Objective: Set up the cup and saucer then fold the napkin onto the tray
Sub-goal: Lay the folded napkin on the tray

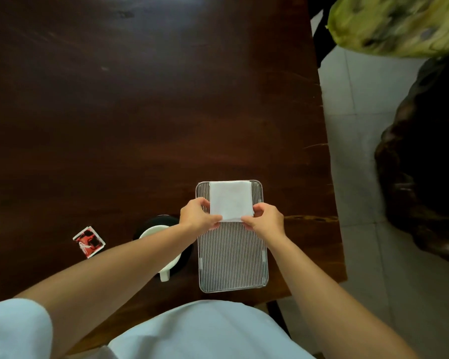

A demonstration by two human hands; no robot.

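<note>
A white napkin [230, 199], folded to a near square, lies on the far half of the ribbed metal tray [232, 257]. My left hand [198, 215] pinches the napkin's near left corner. My right hand [265, 219] pinches its near right corner. Left of the tray, a white cup [163, 269] stands on a dark saucer [186, 255], mostly hidden under my left forearm; its handle points toward me.
The dark wooden table [114, 112] ends just right of the tray, with pale floor tiles [358, 177] beyond. A small red and white packet [89, 241] lies left of the cup. A dark carved seat [425, 156] stands at the right.
</note>
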